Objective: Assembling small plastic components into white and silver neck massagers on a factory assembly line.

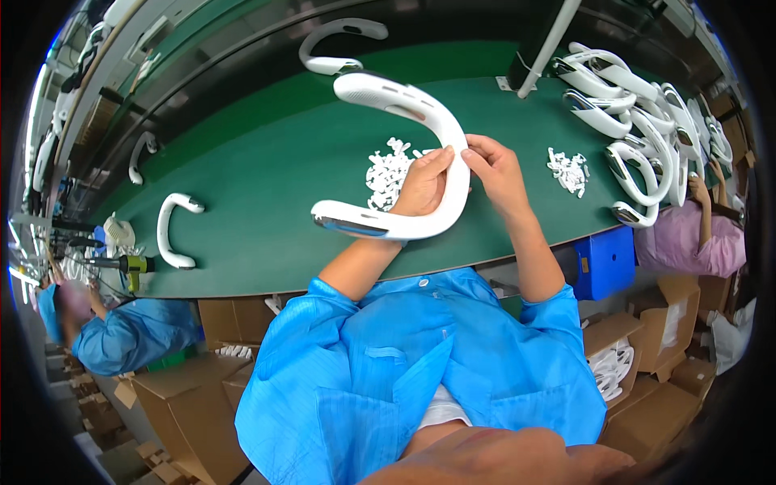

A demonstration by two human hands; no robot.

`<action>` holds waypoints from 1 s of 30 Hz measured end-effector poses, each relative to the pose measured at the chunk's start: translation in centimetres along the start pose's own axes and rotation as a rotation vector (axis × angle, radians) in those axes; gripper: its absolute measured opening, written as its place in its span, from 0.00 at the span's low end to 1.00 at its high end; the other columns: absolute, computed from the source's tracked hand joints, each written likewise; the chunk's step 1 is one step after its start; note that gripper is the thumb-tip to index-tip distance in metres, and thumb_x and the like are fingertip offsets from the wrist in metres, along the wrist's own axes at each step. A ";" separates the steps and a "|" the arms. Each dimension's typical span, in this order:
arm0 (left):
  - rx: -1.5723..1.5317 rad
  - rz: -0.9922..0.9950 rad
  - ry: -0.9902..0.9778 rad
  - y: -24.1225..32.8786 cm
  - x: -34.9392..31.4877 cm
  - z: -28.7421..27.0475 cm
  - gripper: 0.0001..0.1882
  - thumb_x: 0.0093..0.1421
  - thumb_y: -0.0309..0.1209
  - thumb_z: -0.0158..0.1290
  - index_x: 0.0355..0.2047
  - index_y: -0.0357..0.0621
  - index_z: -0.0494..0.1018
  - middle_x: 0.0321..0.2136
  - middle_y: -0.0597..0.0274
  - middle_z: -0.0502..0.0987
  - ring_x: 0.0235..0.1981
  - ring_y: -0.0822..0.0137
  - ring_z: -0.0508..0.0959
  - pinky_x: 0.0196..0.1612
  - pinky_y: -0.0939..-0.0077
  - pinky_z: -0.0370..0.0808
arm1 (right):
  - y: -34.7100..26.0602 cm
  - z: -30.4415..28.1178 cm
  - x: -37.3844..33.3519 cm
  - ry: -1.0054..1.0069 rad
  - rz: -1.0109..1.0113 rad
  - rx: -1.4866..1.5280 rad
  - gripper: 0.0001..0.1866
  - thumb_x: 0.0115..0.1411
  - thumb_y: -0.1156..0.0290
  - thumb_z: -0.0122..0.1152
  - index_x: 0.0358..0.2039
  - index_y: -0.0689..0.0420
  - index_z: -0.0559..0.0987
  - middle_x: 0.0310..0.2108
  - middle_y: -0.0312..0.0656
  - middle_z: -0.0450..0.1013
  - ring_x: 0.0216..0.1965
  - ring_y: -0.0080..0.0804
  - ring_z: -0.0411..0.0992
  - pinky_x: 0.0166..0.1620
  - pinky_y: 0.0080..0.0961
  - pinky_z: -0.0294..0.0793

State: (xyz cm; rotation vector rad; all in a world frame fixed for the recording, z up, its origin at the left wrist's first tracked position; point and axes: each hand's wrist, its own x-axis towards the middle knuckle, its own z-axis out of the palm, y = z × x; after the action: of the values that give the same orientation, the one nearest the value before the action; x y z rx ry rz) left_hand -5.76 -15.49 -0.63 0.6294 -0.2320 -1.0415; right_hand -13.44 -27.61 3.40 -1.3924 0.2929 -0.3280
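Observation:
A white C-shaped neck fan (pixel 440 121) is held up above the green table, its curve to the right and both ends pointing left. My left hand (pixel 424 184) is inside the curve, closed round the middle of the band. From the outer side, my right hand (pixel 495 174) pinches the same stretch, thumb against the band and fingers partly behind it. Whether a small part sits between my right fingertips is hidden. Just left of my left hand, a pile of small white plastic pieces (pixel 386 176) lies partly behind the fan. A smaller pile of white pieces (pixel 568 171) is to the right.
Many neck fans (pixel 647 121) are heaped at the right end of the green table (pixel 267 178). Single fans lie at the left (pixel 166 230) and far side (pixel 331 63). A blue bin (pixel 606 263) hangs near the right edge. Co-workers sit at left (pixel 133 331) and right (pixel 687 238).

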 end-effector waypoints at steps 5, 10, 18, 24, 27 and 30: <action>0.194 0.272 0.162 1.7 -1.7 0.6 0.13 0.60 0.30 0.52 0.40 0.31 0.73 0.29 0.61 0.75 0.29 0.74 0.74 0.32 0.80 0.72 | 0.2 2.8 -0.1 -0.077 -0.068 0.044 0.14 0.58 0.77 0.55 0.45 0.68 0.73 0.37 0.42 0.75 0.37 0.22 0.73 0.42 0.19 0.72; 0.270 0.230 0.189 3.6 -2.0 0.2 0.13 0.60 0.29 0.51 0.42 0.31 0.71 0.30 0.61 0.75 0.29 0.74 0.74 0.32 0.80 0.73 | 1.1 4.7 0.7 0.040 -0.164 0.181 0.15 0.58 0.79 0.53 0.47 0.67 0.73 0.38 0.43 0.75 0.38 0.23 0.73 0.43 0.19 0.72; 0.143 -0.003 0.018 6.5 -6.1 -1.4 0.22 0.60 0.31 0.51 0.52 0.36 0.61 0.35 0.54 0.74 0.29 0.67 0.78 0.33 0.77 0.78 | 1.6 7.9 2.1 -0.030 0.060 0.246 0.14 0.60 0.76 0.53 0.46 0.66 0.73 0.35 0.40 0.76 0.34 0.21 0.72 0.39 0.18 0.72; 0.266 -0.114 0.150 7.2 -9.6 -5.2 0.15 0.61 0.33 0.49 0.44 0.35 0.67 0.29 0.52 0.77 0.22 0.66 0.79 0.24 0.78 0.77 | 2.8 2.6 5.9 -0.081 -0.143 -0.359 0.13 0.58 0.74 0.55 0.43 0.61 0.77 0.41 0.39 0.76 0.39 0.29 0.74 0.43 0.24 0.72; 0.390 0.045 0.296 8.6 -9.7 -4.9 0.16 0.61 0.30 0.49 0.46 0.34 0.64 0.30 0.49 0.77 0.24 0.63 0.79 0.26 0.75 0.78 | 4.4 0.2 6.0 -0.139 -0.347 -1.078 0.12 0.52 0.75 0.60 0.39 0.59 0.79 0.38 0.41 0.75 0.38 0.37 0.74 0.42 0.28 0.73; 0.353 -0.014 0.349 9.1 -8.9 -5.5 0.17 0.61 0.28 0.49 0.48 0.33 0.62 0.30 0.47 0.77 0.26 0.61 0.80 0.27 0.71 0.79 | 5.7 0.8 5.8 -0.193 -0.544 -1.211 0.11 0.48 0.76 0.62 0.35 0.57 0.80 0.33 0.43 0.74 0.37 0.41 0.72 0.41 0.32 0.73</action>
State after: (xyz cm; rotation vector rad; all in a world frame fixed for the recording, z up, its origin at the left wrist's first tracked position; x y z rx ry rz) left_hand -1.00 -2.60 1.29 1.1202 -0.1043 -0.8922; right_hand -7.52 -28.29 -2.15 -2.6920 -0.1063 -0.4840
